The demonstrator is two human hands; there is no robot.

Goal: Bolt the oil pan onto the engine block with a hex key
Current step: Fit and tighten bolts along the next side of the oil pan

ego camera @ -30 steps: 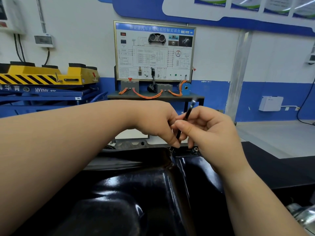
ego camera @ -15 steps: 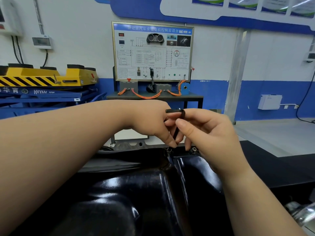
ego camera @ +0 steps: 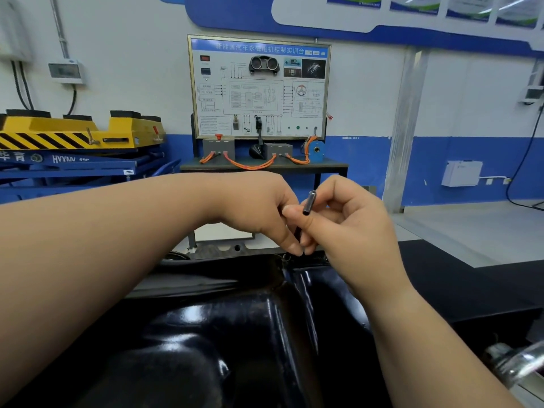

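The hex key (ego camera: 309, 201) is gripped by both hands. Its short arm is pinched between thumb and fingers of the right hand (ego camera: 350, 225), and its shank is steadied by the curled fingertips of the left hand (ego camera: 259, 213). The long axis runs almost straight down from the fingers, slightly tilted, to the far flange of the oil pan (ego camera: 235, 334) just beneath them. A bolt is judged to sit there, though its head cannot be made out. The short arm lies nearer the right hand, so the turn is likely to be driven from that side. The glossy black pan spreads below both wrists. Beyond the hands, a wired training board (ego camera: 259, 86) is seen against a white-and-blue wall, and a yellow lift platform (ego camera: 79, 134) lies beyond the left forearm.
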